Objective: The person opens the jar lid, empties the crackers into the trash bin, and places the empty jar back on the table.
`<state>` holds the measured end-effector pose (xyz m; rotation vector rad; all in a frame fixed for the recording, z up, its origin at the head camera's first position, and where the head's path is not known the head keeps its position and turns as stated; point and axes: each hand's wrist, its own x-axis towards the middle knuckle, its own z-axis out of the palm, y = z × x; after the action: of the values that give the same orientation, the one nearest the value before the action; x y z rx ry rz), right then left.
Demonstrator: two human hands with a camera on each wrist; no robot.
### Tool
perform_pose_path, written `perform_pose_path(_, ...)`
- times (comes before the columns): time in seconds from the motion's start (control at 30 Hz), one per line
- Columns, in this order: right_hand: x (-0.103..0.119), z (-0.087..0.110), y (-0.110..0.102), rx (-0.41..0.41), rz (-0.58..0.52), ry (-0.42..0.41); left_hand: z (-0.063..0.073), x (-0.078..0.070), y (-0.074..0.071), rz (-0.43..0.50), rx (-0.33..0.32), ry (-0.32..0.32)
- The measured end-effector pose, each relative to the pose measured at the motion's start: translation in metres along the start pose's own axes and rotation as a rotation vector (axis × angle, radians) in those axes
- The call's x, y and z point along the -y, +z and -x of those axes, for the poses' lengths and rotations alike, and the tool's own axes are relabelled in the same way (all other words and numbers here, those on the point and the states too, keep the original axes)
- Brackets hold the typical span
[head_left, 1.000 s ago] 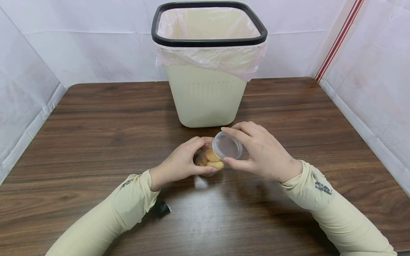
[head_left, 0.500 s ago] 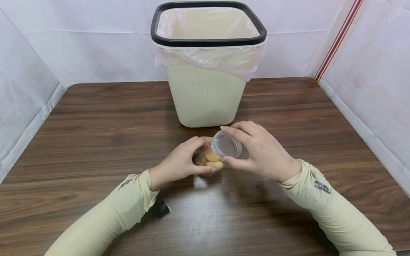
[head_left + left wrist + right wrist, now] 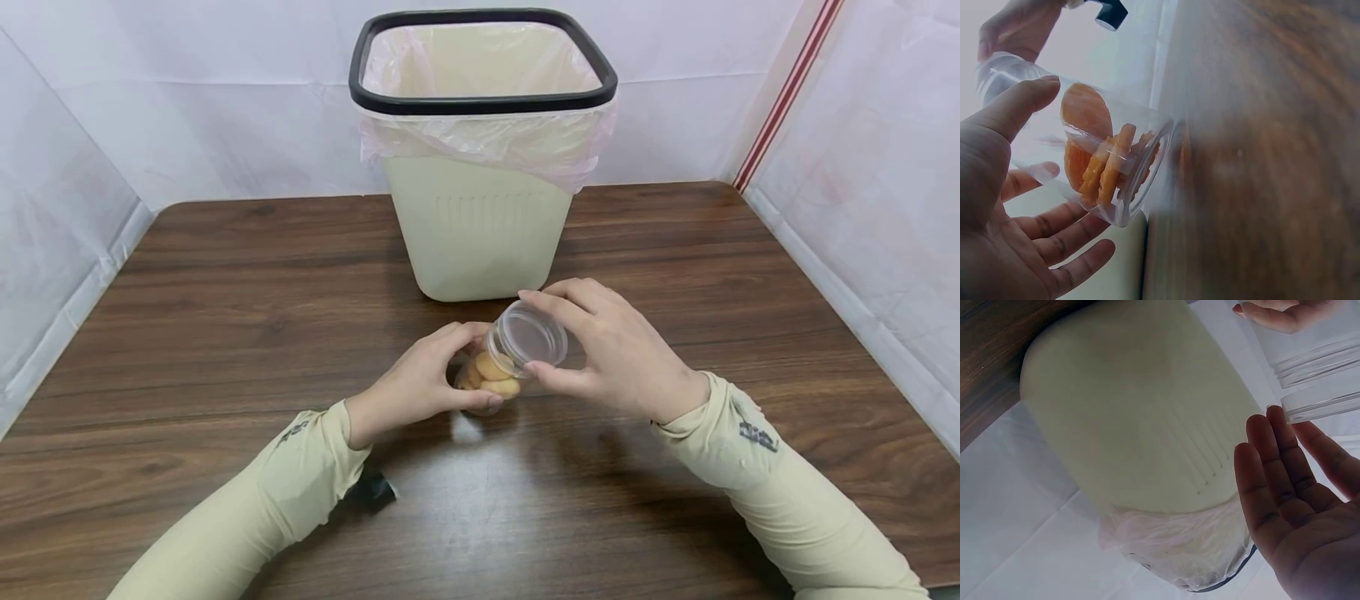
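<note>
A clear plastic jar [image 3: 1047,150] holding several orange-yellow cookies [image 3: 497,388] stands at the middle of the table, tilted slightly. My left hand [image 3: 420,371] grips its side between thumb and fingers; in the left wrist view the cookies lie towards the jar's base. Over the mouth, my right hand [image 3: 618,354] pinches a clear round lid [image 3: 534,335] by its edge, thumb at the near side and fingers at the far side. The right wrist view shows a narrow gap between the lid [image 3: 1325,403] and the threaded neck of the jar [image 3: 1319,362].
Just behind the hands stands a cream waste bin [image 3: 480,237] with a black rim and a pale pink bag folded over it. Below the left sleeve a small black object [image 3: 375,492] shows. White sheeting [image 3: 247,125] borders the wooden table [image 3: 225,292].
The lid has lifted slightly off the jar, and more of the jar's neck shows beneath it. My left hand keeps its grip. The head view has shifted a little.
</note>
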<state>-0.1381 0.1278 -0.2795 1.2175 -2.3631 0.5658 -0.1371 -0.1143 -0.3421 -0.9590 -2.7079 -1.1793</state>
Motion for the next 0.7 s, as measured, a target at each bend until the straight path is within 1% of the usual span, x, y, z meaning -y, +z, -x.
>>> perform_pose_path(0.2, -0.0013, -0.0001, -0.0026, -0.033, 0.004, 0.0, -0.0006, 0.0, -0.001, 0.052, 0.016, -0.007)
perform_pose_path(0.4, -0.0026, -0.0003, -0.0034, -0.042, 0.016, 0.007, -0.0008, 0.0016, 0.0, 0.106, 0.034, -0.037)
perform_pose_path(0.7, -0.0066, -0.0007, -0.0057, -0.05, 0.037, 0.024, -0.0011, 0.0035, -0.0015, 0.082, 0.047, -0.06)
